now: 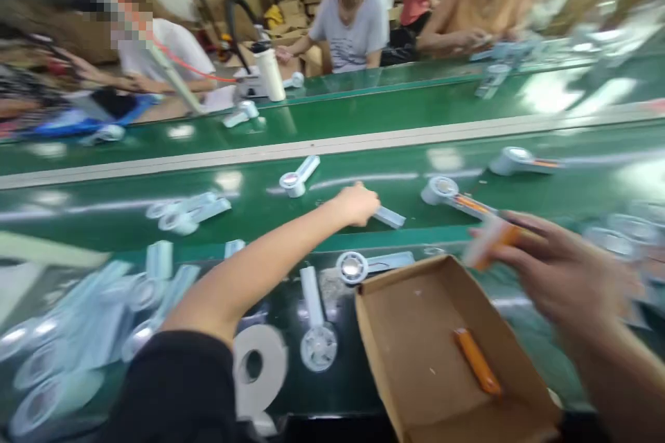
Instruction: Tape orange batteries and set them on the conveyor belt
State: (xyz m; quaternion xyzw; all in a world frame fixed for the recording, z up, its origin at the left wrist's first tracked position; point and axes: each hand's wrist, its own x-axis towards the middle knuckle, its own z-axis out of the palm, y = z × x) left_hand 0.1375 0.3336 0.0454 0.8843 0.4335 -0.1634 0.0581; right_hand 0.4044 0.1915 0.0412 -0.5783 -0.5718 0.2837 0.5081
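Cardboard box (415, 346) sat nearest the cam, near R, w/ one orange cylinder (476, 362) lying on its floor. By the box's far R side, the worker's R hand (564, 259) was clamped on an orange-and-white piece (491, 242), too blurred for detail. Bare-forearmed L hand (358, 205), black sleeve (176, 381) at the elbow, stretched to mid-belt, over a pale-blue handle (389, 217) whose other end it hid; can't tell if fingers were closed on it or apart.

Just beyond the R hand's fingertips, an open-handled fan (441, 190) w/ orange inside lay on the green belt (364, 169); another fan (514, 161) lay farther R. Nr the box's far L corner was a wired fan (353, 267); btwn box and white roll (274, 367), a fan w/ vaned head (318, 348). Heap of pale-blue fans (93, 311) filled the near L. Across the line, far side: co-worker in grey tee (349, 31), seated nr a white bottle (269, 75).
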